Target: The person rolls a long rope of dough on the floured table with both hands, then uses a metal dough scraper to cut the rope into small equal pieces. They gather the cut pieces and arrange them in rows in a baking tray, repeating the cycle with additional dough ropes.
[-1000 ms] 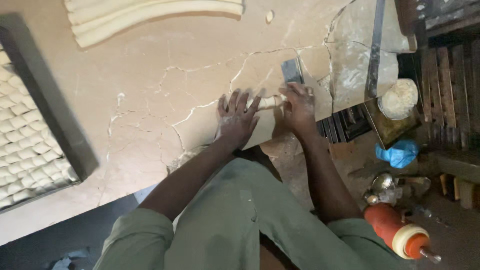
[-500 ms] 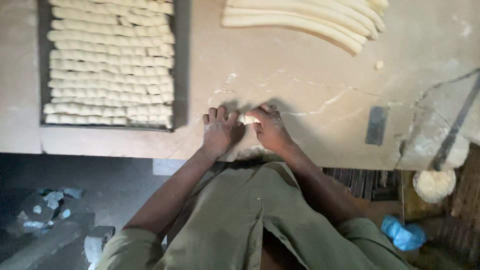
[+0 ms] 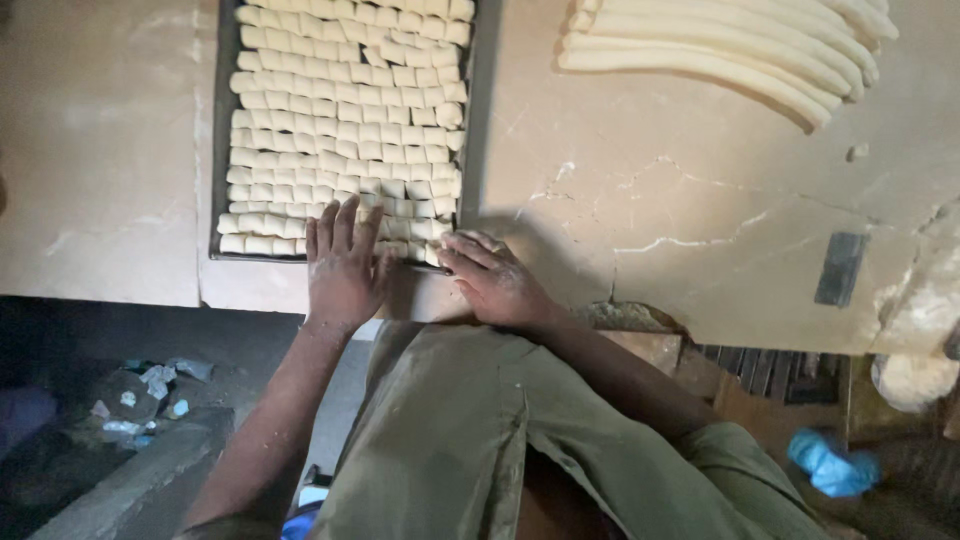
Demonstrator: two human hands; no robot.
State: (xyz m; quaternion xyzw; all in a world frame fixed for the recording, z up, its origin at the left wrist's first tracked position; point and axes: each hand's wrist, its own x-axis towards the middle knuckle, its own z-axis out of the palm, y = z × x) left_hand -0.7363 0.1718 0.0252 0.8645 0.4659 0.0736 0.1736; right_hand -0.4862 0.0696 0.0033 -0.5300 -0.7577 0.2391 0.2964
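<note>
A dark baking tray (image 3: 222, 150) holds rows of several small cut dough pieces (image 3: 340, 110). My left hand (image 3: 343, 262) lies flat with fingers spread over the tray's near edge, touching the front row of pieces. My right hand (image 3: 490, 277) is beside it at the tray's near right corner, fingers curled against the last pieces there. Whether it grips a piece is hidden under the fingers. Several long dough ropes (image 3: 720, 45) lie at the far right of the beige stone worktop (image 3: 640, 200).
A dark flat scraper (image 3: 840, 268) lies on the worktop at the right. A lump of dough (image 3: 912, 380) and a blue cloth (image 3: 830, 462) sit lower right. Scraps litter the dark floor (image 3: 140, 400) at lower left. The worktop surface is cracked.
The view has swung left and both hands have moved from the bare worktop to the near edge of the tray of cut pieces.
</note>
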